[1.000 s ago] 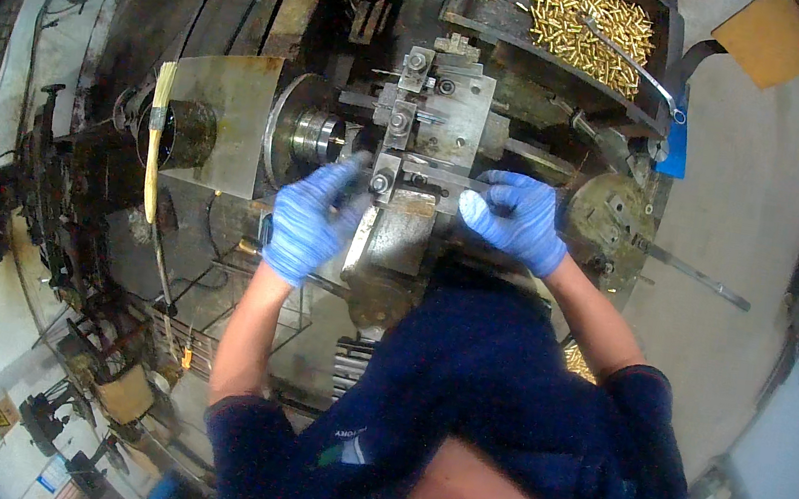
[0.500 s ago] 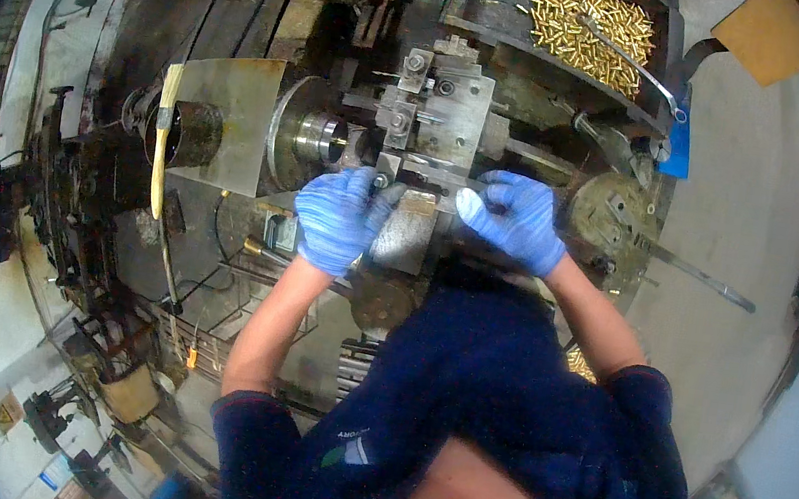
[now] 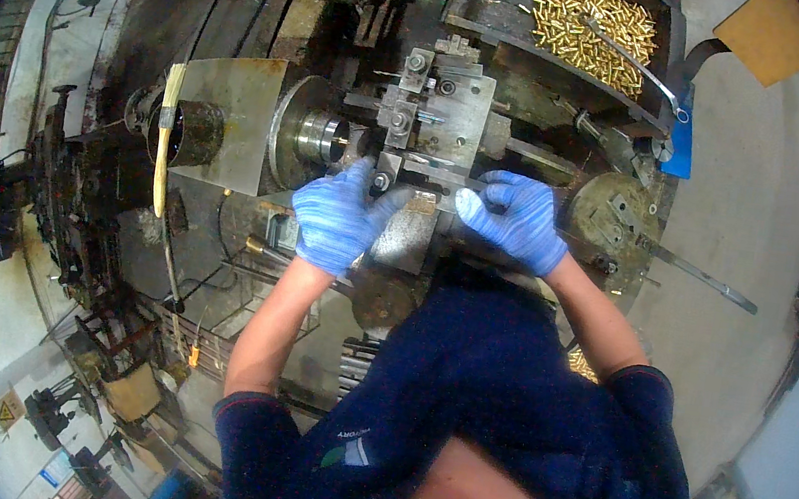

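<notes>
Rightward from its place a second ago, the left hand in a streaky blue knit glove (image 3: 335,221) has shifted beside the small grey steel clamp block with a bolt (image 3: 389,164), thumb and index finger spread apart. That block sits at the near left corner of the flat grey steel plate (image 3: 463,112). By the plate's right edge, the right hand in a matching blue glove (image 3: 516,223) curls its fingers; whether they pinch anything, I cannot tell.
</notes>
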Demonstrator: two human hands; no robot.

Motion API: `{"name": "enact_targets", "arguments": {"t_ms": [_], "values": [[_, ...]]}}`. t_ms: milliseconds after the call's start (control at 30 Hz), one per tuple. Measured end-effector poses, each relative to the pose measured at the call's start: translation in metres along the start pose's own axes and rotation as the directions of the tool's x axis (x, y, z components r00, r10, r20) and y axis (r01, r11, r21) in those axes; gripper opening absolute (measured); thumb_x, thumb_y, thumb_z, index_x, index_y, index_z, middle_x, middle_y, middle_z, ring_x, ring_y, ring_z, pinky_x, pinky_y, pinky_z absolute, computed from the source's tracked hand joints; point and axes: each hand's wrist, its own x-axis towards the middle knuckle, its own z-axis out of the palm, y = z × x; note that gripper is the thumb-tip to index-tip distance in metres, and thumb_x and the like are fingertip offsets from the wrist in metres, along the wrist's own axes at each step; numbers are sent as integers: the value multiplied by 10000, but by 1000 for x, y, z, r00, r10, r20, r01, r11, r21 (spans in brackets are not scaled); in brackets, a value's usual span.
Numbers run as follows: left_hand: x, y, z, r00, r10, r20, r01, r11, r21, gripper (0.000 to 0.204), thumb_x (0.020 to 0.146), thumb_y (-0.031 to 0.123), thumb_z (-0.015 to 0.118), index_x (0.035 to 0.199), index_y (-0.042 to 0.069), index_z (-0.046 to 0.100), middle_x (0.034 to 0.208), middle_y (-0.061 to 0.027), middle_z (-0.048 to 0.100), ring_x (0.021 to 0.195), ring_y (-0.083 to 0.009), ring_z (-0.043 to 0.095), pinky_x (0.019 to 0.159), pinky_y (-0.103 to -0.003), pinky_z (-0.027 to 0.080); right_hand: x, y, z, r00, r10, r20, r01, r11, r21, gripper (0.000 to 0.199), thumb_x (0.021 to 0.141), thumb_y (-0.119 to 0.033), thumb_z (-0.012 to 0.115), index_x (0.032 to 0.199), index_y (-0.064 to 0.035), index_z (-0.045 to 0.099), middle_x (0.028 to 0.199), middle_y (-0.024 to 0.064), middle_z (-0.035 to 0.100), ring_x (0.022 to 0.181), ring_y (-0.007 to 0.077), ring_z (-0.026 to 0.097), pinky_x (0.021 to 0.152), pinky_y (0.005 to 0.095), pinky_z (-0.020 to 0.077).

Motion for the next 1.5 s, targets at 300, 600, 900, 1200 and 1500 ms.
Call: {"name": "enact_targets", "arguments": {"t_ms": [300,600,900,1200,1500], "values": [[14,-1,15,993,-89,72,98,988,-119,332,715,384,685,765,60,634,662,-130,632,612,-302,626,573,-381,493,1,1,-2,999,-30,-37,29,1000,-10,472,743,-518,629,657,-57,682,740,145,641,630,286,619,556,348,489],[4,-5,25,994,-100,-31,91,973,-210,414,727,412,671,882,30,634,660,-155,635,598,-290,635,561,-380,498,-3,8,2,998,-46,-50,48,998,38,312,743,-351,674,708,-41,677,762,194,632,703,320,624,630,359,497],[8,1,21,984,-161,72,163,986,-23,485,713,451,666,950,29,648,664,-167,638,627,-308,640,615,-392,503,-3,7,3,998,-19,-53,23,998,65,282,735,-313,680,720,-31,670,743,182,626,665,309,611,598,347,488],[8,-9,32,995,-104,8,104,984,-146,353,717,357,699,818,21,667,688,-147,651,622,-273,648,587,-338,507,-1,7,5,998,-26,-50,28,999,43,268,754,-293,662,700,-31,644,684,150,595,604,298,575,546,355,455],[11,-4,24,986,-135,98,163,909,-383,306,712,283,717,831,7,663,690,-132,658,614,-220,653,587,-310,505,4,7,16,982,-29,-187,52,992,119,433,722,-395,688,485,-76,514,508,110,459,451,290,463,422,384,340]]}}
